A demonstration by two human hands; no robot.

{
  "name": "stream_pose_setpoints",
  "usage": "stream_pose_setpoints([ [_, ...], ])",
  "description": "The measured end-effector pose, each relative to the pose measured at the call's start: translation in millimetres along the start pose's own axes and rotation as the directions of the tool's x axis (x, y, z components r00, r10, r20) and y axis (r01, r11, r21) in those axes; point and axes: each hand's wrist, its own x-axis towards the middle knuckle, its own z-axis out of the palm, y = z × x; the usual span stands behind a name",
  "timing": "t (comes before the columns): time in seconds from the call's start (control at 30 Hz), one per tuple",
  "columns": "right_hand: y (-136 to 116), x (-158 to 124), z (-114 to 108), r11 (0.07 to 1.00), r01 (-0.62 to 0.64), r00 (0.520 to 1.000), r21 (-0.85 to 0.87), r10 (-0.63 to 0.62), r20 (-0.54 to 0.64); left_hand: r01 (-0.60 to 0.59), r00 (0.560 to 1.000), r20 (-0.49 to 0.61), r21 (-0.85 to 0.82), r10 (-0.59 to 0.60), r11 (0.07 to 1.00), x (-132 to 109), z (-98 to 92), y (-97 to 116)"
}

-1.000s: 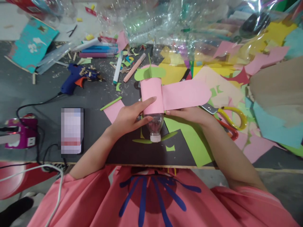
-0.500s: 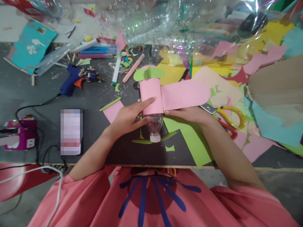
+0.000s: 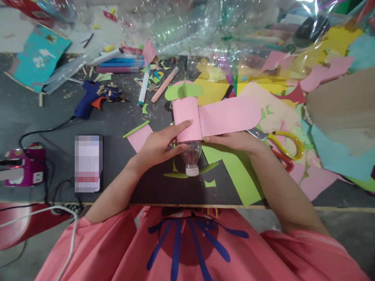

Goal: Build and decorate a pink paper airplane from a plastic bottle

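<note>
A small clear plastic bottle point(image 3: 191, 152) lies with its white cap point(image 3: 192, 170) toward me, its body wrapped in pink paper point(image 3: 186, 117). Green paper fins point(image 3: 184, 91) stand at its far end. My left hand point(image 3: 164, 142) is closed round the bottle's left side, forefinger on the pink wrap and thumb on the bare plastic. From the right side juts a rounded pink paper flap point(image 3: 230, 116). My right hand point(image 3: 234, 141) is at the flap's lower edge, one fingertip close to the bottle; its other fingers are hidden under the flap.
Scissors point(image 3: 285, 144) with yellow and red-orange handles lie by my right wrist. Green paper point(image 3: 237, 171) sits beneath that arm. On the left are a blue glue gun point(image 3: 89, 99), a phone point(image 3: 88, 164) and a purple power strip point(image 3: 27, 166). Clear plastic bottles point(image 3: 175, 31) crowd the back.
</note>
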Motion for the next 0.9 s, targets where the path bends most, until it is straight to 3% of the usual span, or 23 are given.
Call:
stream_pose_setpoints([
  [0.9,2.8,-0.8,-0.7,0.994,0.012,1.0,-0.106,-0.014,-0.014,0.022,1.0,0.022,-0.013,-0.022,1.0,0.7,-1.5,0.2],
])
